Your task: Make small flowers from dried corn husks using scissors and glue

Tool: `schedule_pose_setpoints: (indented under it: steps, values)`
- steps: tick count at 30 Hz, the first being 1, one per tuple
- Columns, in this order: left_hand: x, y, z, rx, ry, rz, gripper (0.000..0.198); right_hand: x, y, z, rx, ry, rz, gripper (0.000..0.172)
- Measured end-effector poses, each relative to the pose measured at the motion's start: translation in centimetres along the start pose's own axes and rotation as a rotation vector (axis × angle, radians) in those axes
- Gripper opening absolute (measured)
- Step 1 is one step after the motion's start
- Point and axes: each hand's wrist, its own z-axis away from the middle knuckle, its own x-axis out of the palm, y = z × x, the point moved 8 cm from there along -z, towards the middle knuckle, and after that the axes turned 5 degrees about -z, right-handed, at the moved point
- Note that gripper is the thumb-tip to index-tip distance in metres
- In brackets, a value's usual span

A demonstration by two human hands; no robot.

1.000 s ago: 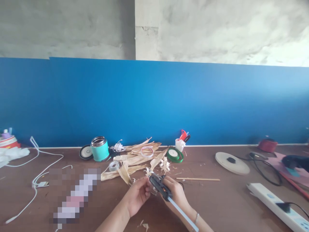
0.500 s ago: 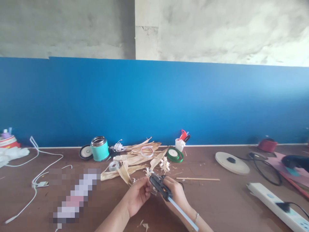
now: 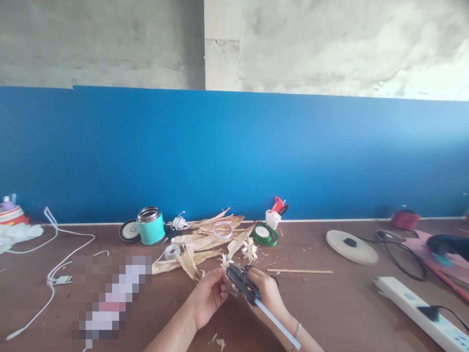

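Observation:
My right hand is wrapped round a black hot glue gun, with a long pale glue stick sticking out of its back end. Its nozzle points away from me, at a small cream flower of dried husk. My left hand pinches this flower from below, fingers curled close to the gun's tip. Just beyond the hands lies another pale husk flower. Dried corn husks are heaped behind, with a roll of clear tape at their left.
A turquoise container stands back left; green ribbon and a white cup with scissors are behind the hands. At right lie a thin stick, a round white lid and a power strip. White cables trail at left.
Almost nothing has changed. Both hands, the glue gun and the flower keep their places; the whole view has shifted very slightly.

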Motion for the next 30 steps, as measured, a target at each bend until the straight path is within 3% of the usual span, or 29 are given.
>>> schedule_pose_setpoints:
  steps: [19, 30]
  values:
    - [0.6, 0.3, 0.2, -0.004, -0.042, 0.024, 0.016, -0.2, -0.3, 0.0, 0.005, -0.002, 0.015, 0.01]
    - [-0.1, 0.8, 0.2, 0.1, 0.036, -0.102, 0.023, -0.5, -1.5, -0.1, -0.047, -0.052, 0.036, 0.007]
